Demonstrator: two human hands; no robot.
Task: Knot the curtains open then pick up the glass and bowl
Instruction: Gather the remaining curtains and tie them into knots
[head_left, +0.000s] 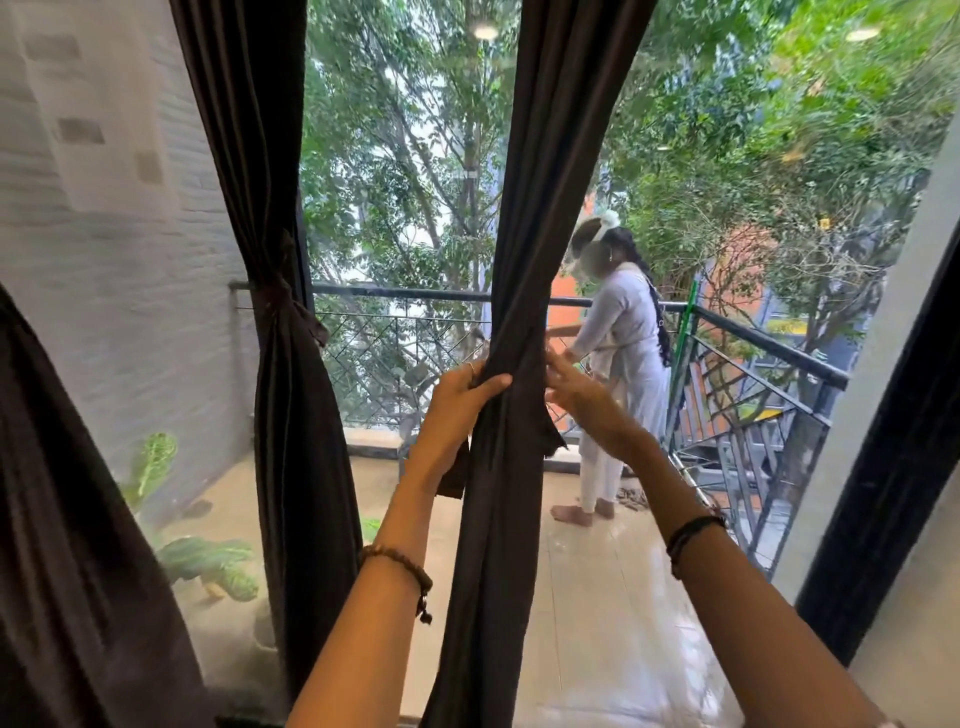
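We are gathering the middle curtain (511, 322) at the glass, left hand (460, 400) gripping its bunched waist, right hand (582, 397) open-fingered beside it, the left curtain (283, 291) hanging already tied, glass and bowl not showing yet

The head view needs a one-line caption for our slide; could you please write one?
Both hands, left hand and right hand, gather the middle dark curtain at a balcony window; the left curtain is already tied.

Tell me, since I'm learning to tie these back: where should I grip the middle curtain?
Grip the curtain at its gathered waist, from both sides, as the left hand and right hand do. There the folds bunch narrowest, level with the tied curtain's band.
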